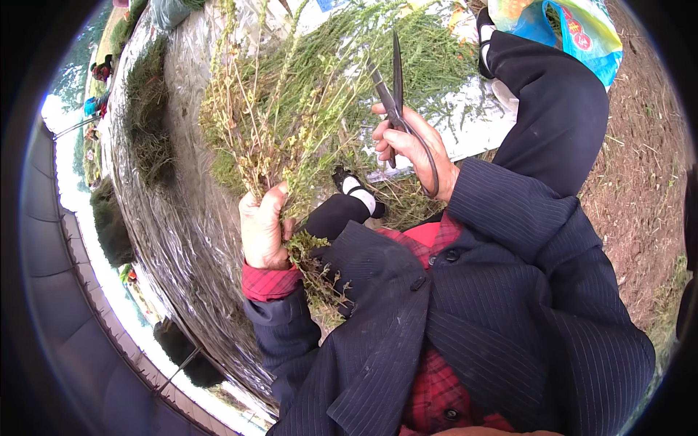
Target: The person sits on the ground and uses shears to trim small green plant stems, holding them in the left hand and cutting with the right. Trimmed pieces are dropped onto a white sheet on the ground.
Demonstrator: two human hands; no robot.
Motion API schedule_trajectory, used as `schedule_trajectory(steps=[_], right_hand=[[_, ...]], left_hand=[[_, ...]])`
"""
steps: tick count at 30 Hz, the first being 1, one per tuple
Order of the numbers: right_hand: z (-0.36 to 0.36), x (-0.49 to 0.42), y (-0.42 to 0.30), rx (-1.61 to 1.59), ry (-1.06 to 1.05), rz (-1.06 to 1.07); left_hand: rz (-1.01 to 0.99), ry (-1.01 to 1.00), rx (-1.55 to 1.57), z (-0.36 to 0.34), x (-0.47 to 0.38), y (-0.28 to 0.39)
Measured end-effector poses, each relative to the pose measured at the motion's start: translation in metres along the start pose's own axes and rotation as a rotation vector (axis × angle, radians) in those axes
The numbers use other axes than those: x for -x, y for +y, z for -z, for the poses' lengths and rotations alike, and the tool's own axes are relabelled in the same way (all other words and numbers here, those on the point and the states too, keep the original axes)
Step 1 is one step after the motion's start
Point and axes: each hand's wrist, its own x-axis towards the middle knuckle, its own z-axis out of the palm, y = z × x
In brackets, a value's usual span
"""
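Note:
My left hand (266, 226) is closed around a bundle of leafy plant stems (256, 136), whose yellowish-green tops fan upward. The lower ends of the bundle hang below my fist, close to my dark striped jacket. In my right hand (417, 144) are dark metal scissors (397, 103) with long blades. Their blades point up and stand slightly apart, and one handle loop curves round by my wrist. The blades are to the right of the bundle, with a gap between. Behind both hands, cut green stems (425, 60) lie heaped on a white sheet (469, 122).
A colourful plastic bag (583, 41) stands at the upper right, beside my bent knee (567, 92). Wrinkled plastic film (191, 218) covers the ground to the left, bearing several dark plant heaps (147, 114). Other people (98, 103) are far off at the left. Bare soil (643, 180) lies to the right.

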Motion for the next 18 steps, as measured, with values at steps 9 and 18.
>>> schedule_trajectory(steps=[9,18], right_hand=[[0.005,-0.008,-0.007,0.014,0.064,0.038],[0.001,0.002,-0.006,0.029,0.037,0.127]], left_hand=[[0.045,-0.034,-0.105,0.003,0.005,0.008],[0.012,-0.047,-0.176,0.040,-0.005,0.029]])
